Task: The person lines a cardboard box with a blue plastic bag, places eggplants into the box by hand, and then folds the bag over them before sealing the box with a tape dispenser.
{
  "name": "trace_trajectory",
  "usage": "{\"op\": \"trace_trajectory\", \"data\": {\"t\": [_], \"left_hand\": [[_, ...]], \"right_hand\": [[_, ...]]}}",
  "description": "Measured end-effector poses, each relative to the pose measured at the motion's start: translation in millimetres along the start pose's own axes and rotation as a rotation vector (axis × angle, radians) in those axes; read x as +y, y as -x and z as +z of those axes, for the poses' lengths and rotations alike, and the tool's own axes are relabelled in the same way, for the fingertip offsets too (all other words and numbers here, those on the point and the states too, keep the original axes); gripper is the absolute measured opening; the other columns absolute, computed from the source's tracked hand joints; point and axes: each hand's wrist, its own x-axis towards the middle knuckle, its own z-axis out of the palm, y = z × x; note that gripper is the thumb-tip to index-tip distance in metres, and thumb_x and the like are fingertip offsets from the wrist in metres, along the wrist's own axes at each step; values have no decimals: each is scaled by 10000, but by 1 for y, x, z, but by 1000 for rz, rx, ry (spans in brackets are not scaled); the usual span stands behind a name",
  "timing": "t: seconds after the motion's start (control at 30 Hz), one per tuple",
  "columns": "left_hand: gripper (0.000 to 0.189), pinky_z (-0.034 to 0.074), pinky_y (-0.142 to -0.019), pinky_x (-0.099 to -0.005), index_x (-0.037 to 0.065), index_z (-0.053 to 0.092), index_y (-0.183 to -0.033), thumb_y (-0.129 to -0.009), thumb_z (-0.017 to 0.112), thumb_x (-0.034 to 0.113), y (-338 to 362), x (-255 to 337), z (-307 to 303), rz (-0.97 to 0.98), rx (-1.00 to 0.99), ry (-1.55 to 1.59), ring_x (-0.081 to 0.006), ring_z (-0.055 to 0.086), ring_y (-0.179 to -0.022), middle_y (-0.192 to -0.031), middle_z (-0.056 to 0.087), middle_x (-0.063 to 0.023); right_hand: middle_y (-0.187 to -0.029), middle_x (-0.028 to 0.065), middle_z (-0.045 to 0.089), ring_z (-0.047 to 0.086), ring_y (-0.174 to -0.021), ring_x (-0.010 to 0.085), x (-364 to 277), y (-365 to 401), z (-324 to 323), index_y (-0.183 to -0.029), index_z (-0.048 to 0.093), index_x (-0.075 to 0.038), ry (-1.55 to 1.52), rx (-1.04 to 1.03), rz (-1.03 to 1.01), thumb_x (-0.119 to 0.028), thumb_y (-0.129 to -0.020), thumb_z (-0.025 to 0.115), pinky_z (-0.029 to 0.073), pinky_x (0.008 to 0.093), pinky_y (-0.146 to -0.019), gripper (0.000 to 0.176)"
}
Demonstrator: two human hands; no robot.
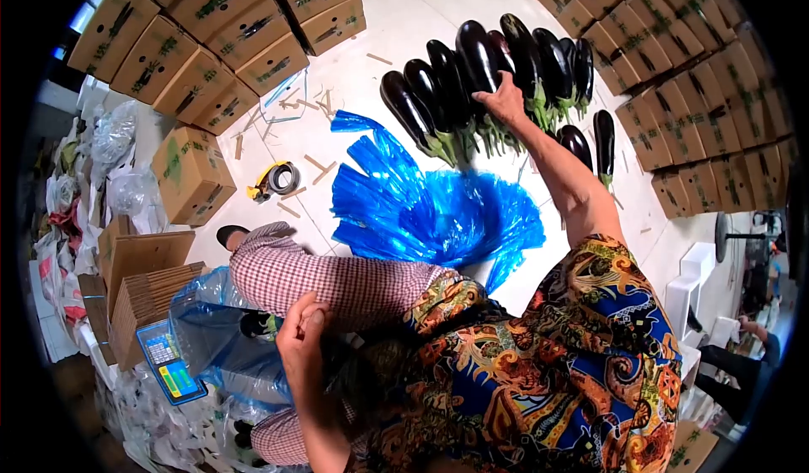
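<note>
My right hand (503,102) reaches forward and grips a large dark eggplant (478,58) in the row, thumb on its near side, fingers partly hidden. Several more glossy eggplants (407,106) lie side by side around it, green stems toward me. A crumpled blue plastic bag (438,216) spreads on the floor just below the stems. My left hand (303,330) hangs over my checkered trouser leg with its fingers curled in, and nothing shows in it. Close to that hand, dark eggplant with a green stem (261,325) shows in a bluish plastic liner (223,338).
Stacked cardboard boxes (215,26) stand at back left, more boxes (674,77) at right. A tape dispenser (274,181) lies on the floor (308,212) among cardboard scraps. At lower left are a scale panel (171,363), folded cardboard (152,304) and loose plastic. Another person's legs (729,372) show at right.
</note>
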Motion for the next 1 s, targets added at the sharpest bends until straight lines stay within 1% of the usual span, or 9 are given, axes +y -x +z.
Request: {"op": "trace_trajectory", "data": {"t": [0.27,0.3,0.57,0.67,0.73,0.8,0.9,0.97,1.0], "left_hand": [[260,501,-729,-285,-42,615,-1081,-898,609,143,12,-33,-28,35,127,3,-152,615,-786,-919,658,-92],[245,493,-754,-266,-72,598,-1084,-896,575,83,16,-27,-23,3,150,28,-142,607,-786,-908,652,-94],[267,499,-758,-267,-57,606,-1112,-912,597,120,29,-20,-16,-34,223,-15,-150,629,-807,-912,669,-94],[270,501,-769,-265,-56,608,-1123,-918,592,119,29,-19,-14,-66,217,-44,-149,635,-824,-920,675,-86],[271,500,-778,-264,-57,608,-1129,-924,582,118,30,-21,-13,-71,214,-78,-148,636,-835,-925,677,-81],[263,495,-787,-256,-34,615,-1138,-923,579,114,34,-19,-15,-22,182,-111,-148,638,-861,-935,679,-80],[252,491,-786,-247,-11,616,-1143,-915,575,88,54,-2,-31,-19,270,-135,-139,635,-877,-944,679,-78],[249,487,-793,-241,-9,610,-1145,-912,568,68,71,9,-40,24,358,-173,-124,630,-887,-951,677,-70],[248,485,-799,-238,-11,606,-1145,-912,561,58,81,11,-49,57,378,-199,-115,628,-890,-953,677,-65]], "right_hand": [[-1144,277,602,576,-1087,411,16,-57,-9,-1325,373,-3,120,18,5,-399,-675,758,452,464,-920,853],[-1150,265,597,569,-1089,414,19,-60,-6,-1309,385,-15,122,32,-8,-374,-688,758,451,474,-912,809],[-1176,192,508,499,-1091,399,49,-83,30,-1193,405,-72,488,54,10,-53,-769,631,424,508,-881,481],[-1188,188,507,500,-1094,397,43,-73,26,-1219,406,-90,485,-11,16,-54,-788,606,421,516,-881,476],[-1276,155,495,508,-1133,403,54,-70,34,-1364,337,-164,528,13,6,-61,-751,633,449,532,-892,688],[-1229,161,505,509,-1124,402,61,-70,40,-1289,412,-138,543,61,-1,-112,-780,658,454,536,-882,566],[-1276,144,496,538,-1124,407,7,-49,18,-1300,479,-225,682,-77,80,-296,-747,758,484,536,-884,623],[-1235,144,558,555,-1130,366,-3,-44,31,-1239,544,-183,488,-21,-52,-296,-750,742,487,465,-898,540],[-1147,167,621,580,-1097,356,7,-66,42,-1185,602,-103,460,-203,-276,-287,-770,715,479,431,-887,467]]}}
